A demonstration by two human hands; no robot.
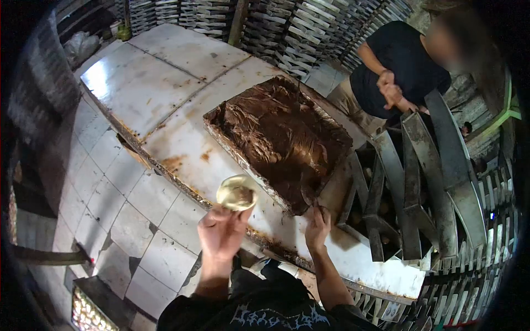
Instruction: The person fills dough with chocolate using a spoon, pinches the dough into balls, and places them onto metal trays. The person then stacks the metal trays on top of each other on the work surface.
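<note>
The worktop [165, 83] is a wide white tiled slab, stained brown in places, and I stand at its near edge. Toward its right side lies a big rectangular slab of brown paste [279, 135], soft and ridged, with one corner pointing to me. Beyond the right edge stand grey metal moulds [411, 182] on their sides, and another person in a black shirt [400, 60] works behind them.

My left hand [221, 234] is raised over the near edge, and its fingers are closed around a small pale round disc [236, 193], held up by the rim. My right hand [317, 226] touches the near corner of the paste; whether its fingers pinch something or only press there, I cannot tell.

I think it is best to take only a small portion from the corner, keep the disc level, and hold it gently so it does not bend or crack.
</note>
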